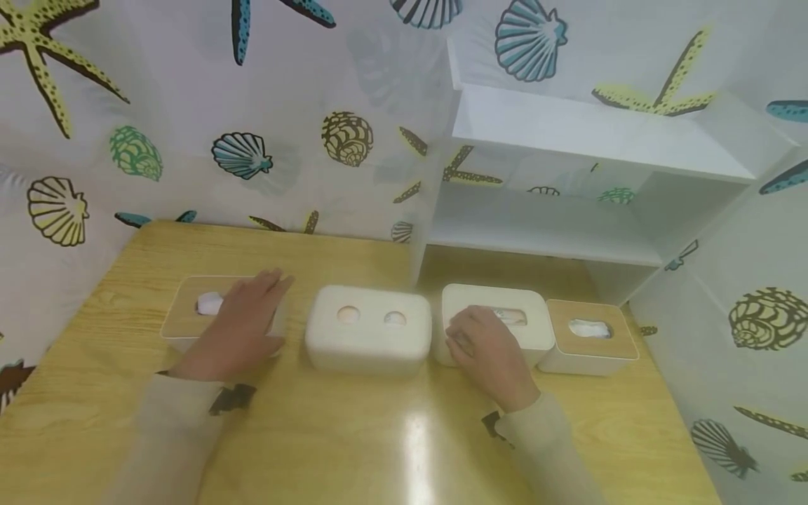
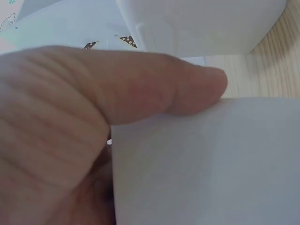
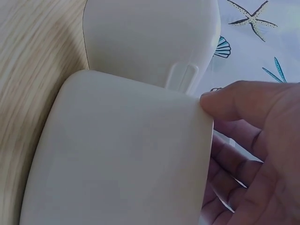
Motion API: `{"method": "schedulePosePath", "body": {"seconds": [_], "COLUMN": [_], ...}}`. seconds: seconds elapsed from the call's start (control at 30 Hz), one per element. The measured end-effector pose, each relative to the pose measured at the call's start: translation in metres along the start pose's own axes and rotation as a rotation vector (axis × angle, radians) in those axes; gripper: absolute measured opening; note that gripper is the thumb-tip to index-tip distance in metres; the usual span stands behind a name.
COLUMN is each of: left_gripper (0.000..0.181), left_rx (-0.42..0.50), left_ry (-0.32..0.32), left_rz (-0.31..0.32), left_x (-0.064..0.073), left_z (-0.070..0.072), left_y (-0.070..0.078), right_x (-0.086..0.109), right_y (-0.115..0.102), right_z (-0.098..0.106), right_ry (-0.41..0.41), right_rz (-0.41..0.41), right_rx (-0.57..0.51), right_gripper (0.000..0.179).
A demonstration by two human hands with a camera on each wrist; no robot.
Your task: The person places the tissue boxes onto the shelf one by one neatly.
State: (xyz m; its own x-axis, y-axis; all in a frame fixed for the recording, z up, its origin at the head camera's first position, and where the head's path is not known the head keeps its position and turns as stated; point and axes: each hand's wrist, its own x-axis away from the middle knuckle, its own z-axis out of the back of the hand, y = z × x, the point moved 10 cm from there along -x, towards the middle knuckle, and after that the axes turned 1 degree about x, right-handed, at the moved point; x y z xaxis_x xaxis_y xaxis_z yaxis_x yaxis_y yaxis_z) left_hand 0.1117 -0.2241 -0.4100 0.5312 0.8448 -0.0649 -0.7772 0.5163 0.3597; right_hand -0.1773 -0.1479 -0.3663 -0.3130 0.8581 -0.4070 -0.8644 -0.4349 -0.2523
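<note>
My left hand (image 1: 243,315) lies over the right end of a wood-topped white tissue box (image 1: 179,308), its fingers long across the top. In the left wrist view, the thumb (image 2: 187,89) runs along this box's edge. Farther right, my right hand (image 1: 489,351) holds the left end of a cream tissue box (image 1: 535,312) with a long slot. The right thumb tip (image 3: 213,104) meets its corner in the right wrist view, with bent fingers behind. Between the hands stands a white tissue box (image 1: 369,344) with two round holes.
A second wood-topped tissue box (image 1: 587,361) stands at the right end of the row. Behind the right half rises a white shelf unit (image 1: 543,224) on the wooden table (image 1: 353,435). Cloth walls (image 1: 189,105) with a seashell print surround the table.
</note>
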Motion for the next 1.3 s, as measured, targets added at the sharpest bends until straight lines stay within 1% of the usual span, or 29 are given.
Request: {"method": "schedulePosePath", "body": {"seconds": [0.17, 0.27, 0.4, 0.5, 0.6, 0.73, 0.83, 0.9, 0.93, 1.0, 1.07, 1.13, 1.17, 1.23, 1.3], "left_gripper": [0.082, 0.086, 0.092, 0.088, 0.081, 0.079, 0.081, 0.081, 0.082, 0.084, 0.084, 0.085, 0.085, 0.085, 0.087], "left_rx": [0.027, 0.065, 0.157, 0.24, 0.322, 0.413, 0.482, 0.524, 0.543, 0.556, 0.563, 0.557, 0.548, 0.519, 0.49], "left_ry": [-0.02, -0.022, -0.032, -0.037, -0.044, -0.043, -0.046, -0.057, -0.061, -0.065, -0.053, -0.03, -0.019, 0.001, 0.007], "left_rz": [0.024, 0.033, 0.031, 0.021, 0.042, 0.097, 0.135, 0.158, 0.168, 0.192, 0.203, 0.199, 0.199, 0.198, 0.209], "left_x": [0.001, 0.001, 0.0, 0.002, 0.005, 0.004, 0.001, 0.0, -0.001, -0.001, -0.001, -0.003, -0.003, -0.005, -0.006], "left_z": [-0.005, -0.01, -0.013, -0.01, -0.008, -0.009, -0.014, -0.018, -0.02, -0.022, -0.022, -0.022, -0.022, -0.023, -0.024], "left_y": [-0.007, -0.007, 0.003, 0.015, 0.019, 0.019, 0.021, 0.022, 0.023, 0.023, 0.024, 0.025, 0.026, 0.026, 0.026], "right_x": [0.001, 0.002, 0.003, 0.003, 0.002, 0.005, 0.008, 0.01, 0.011, 0.013, 0.014, 0.015, 0.014, 0.014, 0.014], "right_y": [0.005, 0.007, 0.006, 0.003, -0.004, -0.013, -0.019, -0.022, -0.022, -0.023, -0.023, -0.024, -0.026, -0.028, -0.029], "right_z": [-0.003, -0.005, -0.006, -0.007, -0.009, -0.008, -0.003, -0.002, -0.002, -0.005, -0.009, -0.013, -0.014, -0.018, -0.022], "right_ry": [-0.003, -0.011, -0.036, -0.063, -0.084, -0.066, -0.035, -0.038, -0.052, -0.085, -0.119, -0.143, -0.149, -0.173, -0.212], "right_rz": [-0.021, -0.027, -0.032, -0.05, -0.062, -0.049, -0.048, -0.064, -0.086, -0.116, -0.137, -0.135, -0.12, -0.108, -0.111], "right_rx": [0.011, -0.005, -0.059, -0.104, -0.142, -0.119, -0.127, -0.159, -0.184, -0.209, -0.199, -0.174, -0.157, -0.141, -0.139], "right_gripper": [0.005, 0.006, 0.011, 0.012, 0.008, 0.009, 0.015, 0.015, 0.016, 0.018, 0.022, 0.024, 0.027, 0.035, 0.045]}}
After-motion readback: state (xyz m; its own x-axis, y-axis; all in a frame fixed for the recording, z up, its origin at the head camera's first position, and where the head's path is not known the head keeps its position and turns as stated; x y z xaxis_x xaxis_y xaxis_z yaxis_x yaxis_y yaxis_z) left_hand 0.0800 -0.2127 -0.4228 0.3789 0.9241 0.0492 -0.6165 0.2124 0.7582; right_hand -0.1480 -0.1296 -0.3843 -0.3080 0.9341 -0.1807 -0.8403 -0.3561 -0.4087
